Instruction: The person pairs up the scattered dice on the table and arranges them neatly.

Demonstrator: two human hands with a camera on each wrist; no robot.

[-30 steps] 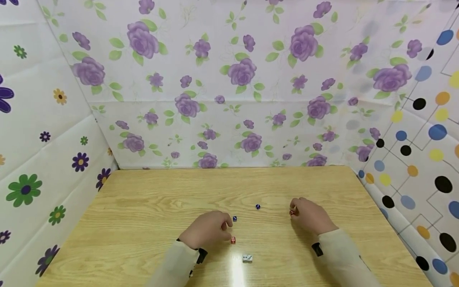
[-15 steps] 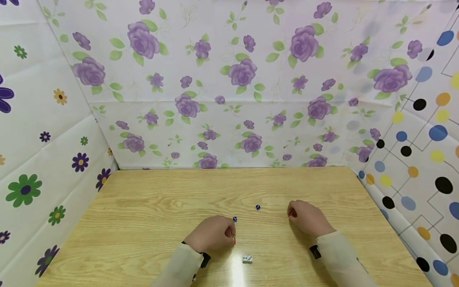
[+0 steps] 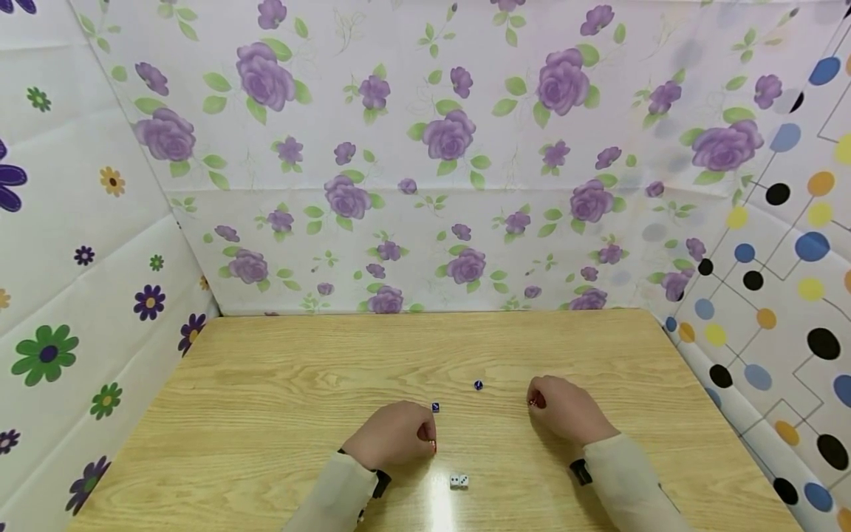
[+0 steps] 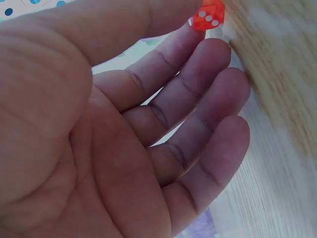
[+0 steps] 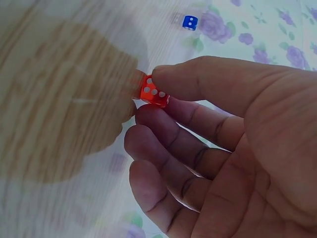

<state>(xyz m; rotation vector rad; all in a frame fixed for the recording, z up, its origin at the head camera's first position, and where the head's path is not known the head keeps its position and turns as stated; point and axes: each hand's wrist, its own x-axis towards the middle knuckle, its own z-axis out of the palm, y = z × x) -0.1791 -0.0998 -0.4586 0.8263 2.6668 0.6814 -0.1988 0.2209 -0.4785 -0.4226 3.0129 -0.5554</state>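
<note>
My left hand (image 3: 394,432) pinches a translucent red die (image 4: 210,16) between thumb and index fingertip, close over the table; its other fingers are loosely bent. On the right, my right hand (image 3: 569,408) holds a second red die (image 5: 154,91) between thumb and fingertips, right at the table surface. One blue die (image 3: 435,407) lies just beyond the left fingertips. Another blue die (image 3: 479,385) sits farther back, between the two hands. Two white dice (image 3: 459,482) stand side by side in front, to the right of the left hand.
The wood-grain table (image 3: 299,355) ends at the back against a sheet with purple roses (image 3: 452,133). Flower-patterned cloth (image 3: 80,281) borders it on the left, and cloth with coloured dots (image 3: 784,295) on the right.
My left hand has moved slightly right and closed its thumb and finger on the red die there. The right hand has drifted a little left and nearer with its red die.
</note>
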